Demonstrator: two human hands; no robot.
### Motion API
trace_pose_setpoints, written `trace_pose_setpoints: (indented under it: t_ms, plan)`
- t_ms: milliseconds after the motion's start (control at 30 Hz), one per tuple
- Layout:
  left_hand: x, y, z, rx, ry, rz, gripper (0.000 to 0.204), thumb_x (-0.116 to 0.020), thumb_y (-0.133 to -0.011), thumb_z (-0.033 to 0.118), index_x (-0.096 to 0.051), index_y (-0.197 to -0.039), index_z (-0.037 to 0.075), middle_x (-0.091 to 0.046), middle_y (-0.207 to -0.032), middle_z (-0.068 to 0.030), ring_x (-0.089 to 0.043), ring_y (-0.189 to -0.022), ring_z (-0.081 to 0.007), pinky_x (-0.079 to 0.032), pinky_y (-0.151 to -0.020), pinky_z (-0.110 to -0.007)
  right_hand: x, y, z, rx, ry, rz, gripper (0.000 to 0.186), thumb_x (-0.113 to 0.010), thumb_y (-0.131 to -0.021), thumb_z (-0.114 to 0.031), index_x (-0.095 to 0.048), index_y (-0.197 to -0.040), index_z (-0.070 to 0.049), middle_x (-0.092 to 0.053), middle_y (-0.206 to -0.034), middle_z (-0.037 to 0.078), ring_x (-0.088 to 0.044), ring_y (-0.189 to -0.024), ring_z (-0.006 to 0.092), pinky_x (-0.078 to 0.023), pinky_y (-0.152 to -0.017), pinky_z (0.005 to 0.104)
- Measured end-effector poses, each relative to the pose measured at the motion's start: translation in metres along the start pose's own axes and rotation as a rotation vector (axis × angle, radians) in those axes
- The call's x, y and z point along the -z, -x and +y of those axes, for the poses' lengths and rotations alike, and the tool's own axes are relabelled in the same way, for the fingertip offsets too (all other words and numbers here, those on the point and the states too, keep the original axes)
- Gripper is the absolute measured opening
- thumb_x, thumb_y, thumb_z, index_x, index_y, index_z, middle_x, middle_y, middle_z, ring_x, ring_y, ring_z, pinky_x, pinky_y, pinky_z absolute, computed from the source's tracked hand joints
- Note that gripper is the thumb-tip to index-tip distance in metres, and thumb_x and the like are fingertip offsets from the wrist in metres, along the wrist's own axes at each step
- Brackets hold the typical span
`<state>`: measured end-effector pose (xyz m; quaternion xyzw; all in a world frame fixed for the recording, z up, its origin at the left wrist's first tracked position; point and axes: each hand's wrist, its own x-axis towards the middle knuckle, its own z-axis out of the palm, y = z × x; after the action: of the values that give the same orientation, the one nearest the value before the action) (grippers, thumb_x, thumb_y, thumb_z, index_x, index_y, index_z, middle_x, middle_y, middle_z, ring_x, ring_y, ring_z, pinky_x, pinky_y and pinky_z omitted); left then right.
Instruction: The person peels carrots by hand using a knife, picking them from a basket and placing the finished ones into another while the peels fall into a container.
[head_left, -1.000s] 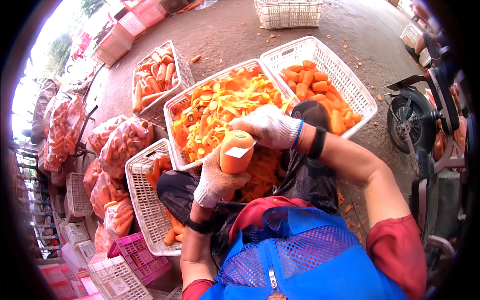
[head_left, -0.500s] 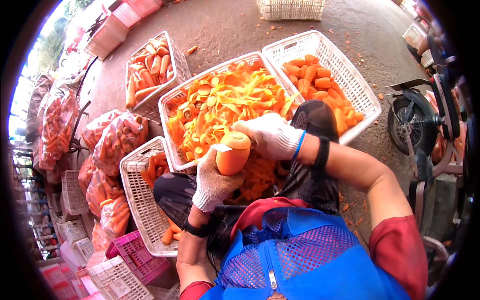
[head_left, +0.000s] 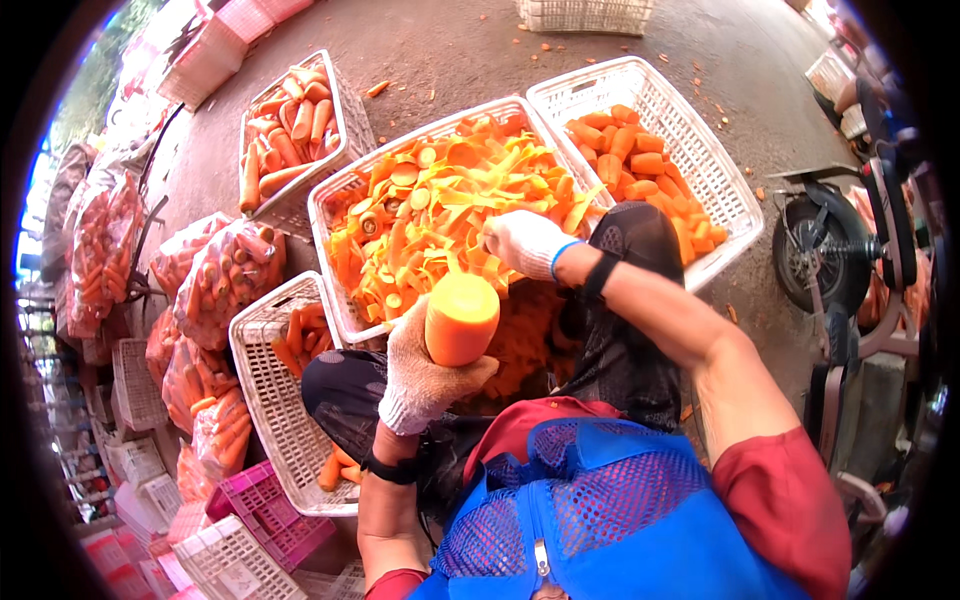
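A thick, peeled-looking carrot (head_left: 462,325) stands in the gloved left hand (head_left: 418,372), above the lap and just on the near side of the crate heaped with peelings. Its broad cut end faces up, pale and bright, and its long axis runs close to upright, the body dropping from that face toward the lap. The left hand grasps it from the left and from below, palm against its left flank, with a digit curling round on the near right side; the top and the far right flank are left uncovered.

The right hand (head_left: 528,245) lies to the far right of the carrot, near it but apart, over the near edge of the peelings (head_left: 440,225). Its fingers are curled inward; whether they close on a tool or on nothing, I cannot tell. Seen from the right hand, then, the carrot lies to the left and nearer the body, cut face toward the open side. The left hand is the nearer one, being in contact.

The white lattice crate (head_left: 418,146) under the peelings sits straight ahead. Beyond its right side, a second white crate (head_left: 690,135) holds blunt-ended peeled carrots (head_left: 622,150); at the near left, a third crate (head_left: 268,405) holds more whole carrots (head_left: 305,332).
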<state>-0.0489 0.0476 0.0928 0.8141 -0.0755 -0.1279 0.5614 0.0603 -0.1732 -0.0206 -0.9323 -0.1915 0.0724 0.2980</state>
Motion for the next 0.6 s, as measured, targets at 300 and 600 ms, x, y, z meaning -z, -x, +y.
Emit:
trace_pose_setpoints:
  t_ms: [300, 600]
  plan:
    - [-0.031, 0.016, -0.027, 0.473, 1.271, -0.076, 0.044, -0.072, -0.086, 0.019, -0.058, -0.122, -0.003, -0.066, -0.097, -0.0115, -0.068, -0.074, -0.0219, -0.061, -0.067, -0.040, 0.021, 0.033, -0.004, -0.453, -1.524, 0.252, 0.045, -0.052, -0.111, -0.044, -0.066, -0.118, -0.001, -0.066, -0.074, 0.004, -0.066, -0.063, 0.0153, -0.058, -0.060, 0.0310]
    - [-0.048, 0.027, -0.033, 0.523, 1.448, -0.182, 0.046, -0.068, -0.091, 0.024, -0.057, -0.125, -0.004, -0.065, -0.104, -0.0094, -0.064, -0.074, -0.0197, -0.058, -0.065, -0.036, 0.036, 0.061, -0.039, -0.221, -1.289, 0.409, 0.045, -0.055, -0.110, -0.045, -0.070, -0.105, -0.002, -0.053, -0.062, -0.002, -0.052, -0.053, 0.0081, -0.057, -0.062, 0.0319]
